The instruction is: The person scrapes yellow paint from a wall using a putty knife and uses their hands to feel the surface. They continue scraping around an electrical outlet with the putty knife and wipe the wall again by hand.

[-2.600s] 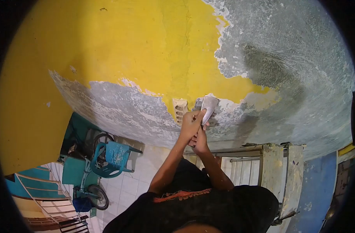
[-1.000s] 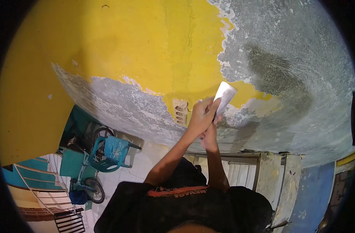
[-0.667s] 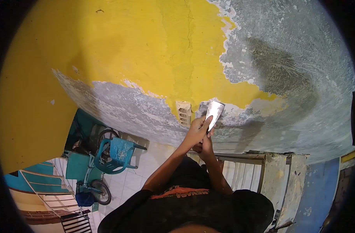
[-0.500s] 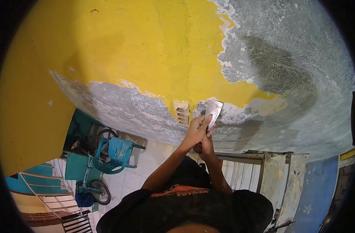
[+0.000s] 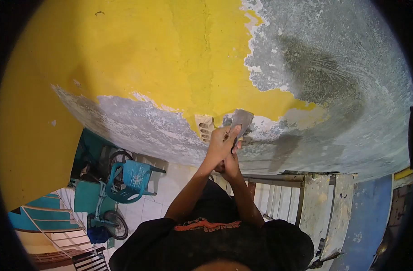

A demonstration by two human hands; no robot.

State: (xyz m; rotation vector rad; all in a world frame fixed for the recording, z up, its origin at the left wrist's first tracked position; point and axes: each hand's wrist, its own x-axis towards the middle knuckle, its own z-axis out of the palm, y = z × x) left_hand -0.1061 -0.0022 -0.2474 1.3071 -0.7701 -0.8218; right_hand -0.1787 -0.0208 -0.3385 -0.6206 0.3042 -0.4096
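My left hand [image 5: 221, 143] is wrapped round a flat metal scraper [image 5: 242, 119], with its thumb along the blade. Just right of it and partly behind, my right hand [image 5: 230, 159] is closed round the lower part of the scraper, whose handle is mostly hidden by the fingers. The blade's wide end lies at the ragged lower edge of the yellow paint [image 5: 170, 58] on the wall. Left of the blade is a vent block [image 5: 204, 128] with several holes. Bare grey plaster [image 5: 324, 72] spreads to the right.
A teal plastic chair [image 5: 133, 179] stands at the lower left beside a bicycle [image 5: 114, 223]. Metal railings [image 5: 57, 221] show behind them. At the lower right are a worn wooden frame [image 5: 314, 207] and a blue panel [image 5: 366, 221].
The view has shifted slightly, so the wall and room appear a little further left. Both hands still hold the scraper, whose blade looks darker and has tilted slightly.
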